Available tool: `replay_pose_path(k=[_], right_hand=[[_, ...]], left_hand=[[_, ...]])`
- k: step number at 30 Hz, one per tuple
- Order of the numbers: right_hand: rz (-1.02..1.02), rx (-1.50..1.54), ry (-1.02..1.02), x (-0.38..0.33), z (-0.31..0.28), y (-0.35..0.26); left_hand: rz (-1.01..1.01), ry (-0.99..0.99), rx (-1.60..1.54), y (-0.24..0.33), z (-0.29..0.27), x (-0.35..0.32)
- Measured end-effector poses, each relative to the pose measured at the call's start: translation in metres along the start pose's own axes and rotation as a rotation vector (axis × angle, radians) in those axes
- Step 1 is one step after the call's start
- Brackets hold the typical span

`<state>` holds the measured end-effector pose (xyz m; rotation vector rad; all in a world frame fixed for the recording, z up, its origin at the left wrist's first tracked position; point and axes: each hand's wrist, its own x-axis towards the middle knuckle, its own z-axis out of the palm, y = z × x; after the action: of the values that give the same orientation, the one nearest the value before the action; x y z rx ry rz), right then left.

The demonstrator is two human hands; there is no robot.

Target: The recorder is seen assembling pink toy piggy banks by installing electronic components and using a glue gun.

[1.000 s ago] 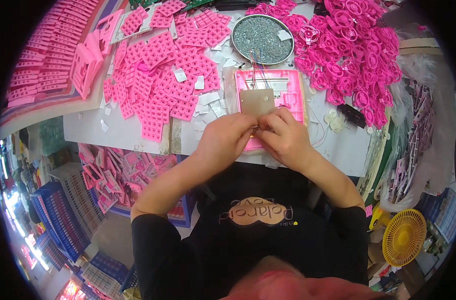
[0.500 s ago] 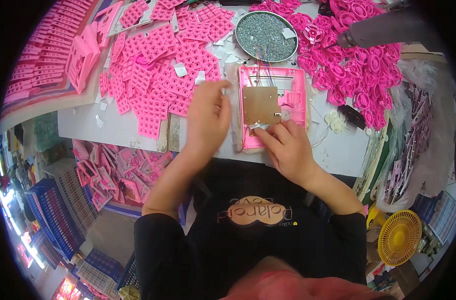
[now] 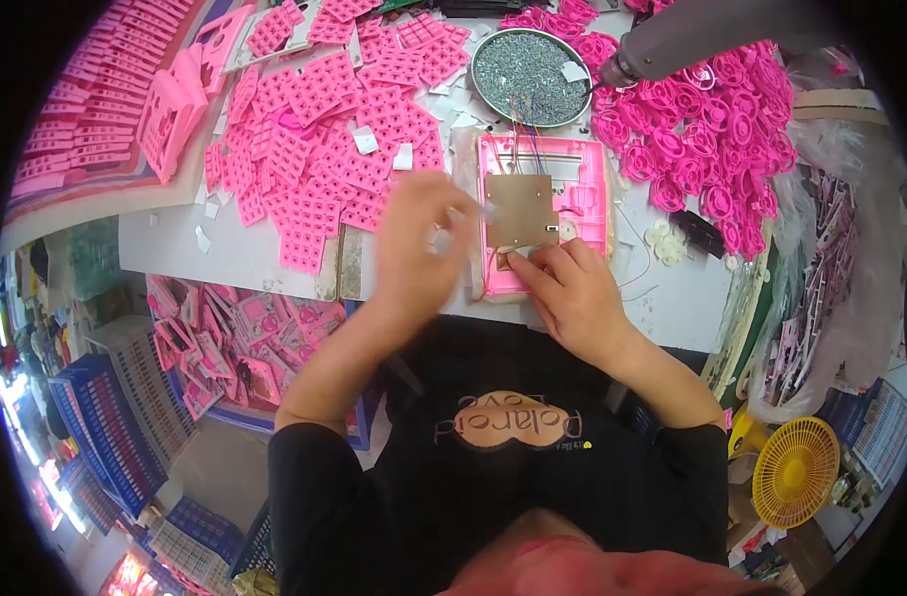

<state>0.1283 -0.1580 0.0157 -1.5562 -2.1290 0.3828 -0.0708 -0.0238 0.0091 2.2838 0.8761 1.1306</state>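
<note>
A shallow pink plastic housing (image 3: 595,164) lies on the table before me. In it sits a flat brown circuit board (image 3: 521,211), with several thin coloured wires (image 3: 529,129) running out past its far edge. My left hand (image 3: 424,243) is raised just left of the housing, blurred, its thumb and fingers pinched together. A small white piece (image 3: 489,211) shows as a pale smear at those fingertips, over the board's left edge. My right hand (image 3: 576,288) rests on the near part of the housing. Its bent fingers press beside a small brownish part (image 3: 503,260); their exact grip is hidden.
Pink button-grid pieces (image 3: 295,149) heap up at left. A round metal tray of screws (image 3: 531,74) stands beyond the housing. Over the pink ring parts (image 3: 672,139) at right hangs a dark grey power screwdriver (image 3: 662,50). White discs (image 3: 662,241) lie near the housing.
My left hand has moved slightly right, toward the board. The white piece by my right fingertips no longer shows there. The hanging screwdriver has swung left toward the tray. My right hand stays put.
</note>
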Motion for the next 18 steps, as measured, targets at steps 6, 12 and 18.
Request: replay_pose_path(k=[6,12,18], right_hand=[[0.06,-0.081,-0.046,0.004,-0.004,-0.01],[-0.052,0.076,-0.137,0.013,-0.018,0.004],[0.004,-0.09,-0.155,0.021,-0.016,-0.006]], left_hand=[[-0.446,-0.295,-0.12,0.02,-0.025,-0.03],[-0.714,-0.391,-0.601,0.029,-0.019,-0.073],[-0.891,-0.288,-1.173,0.01,-0.028,-0.026]])
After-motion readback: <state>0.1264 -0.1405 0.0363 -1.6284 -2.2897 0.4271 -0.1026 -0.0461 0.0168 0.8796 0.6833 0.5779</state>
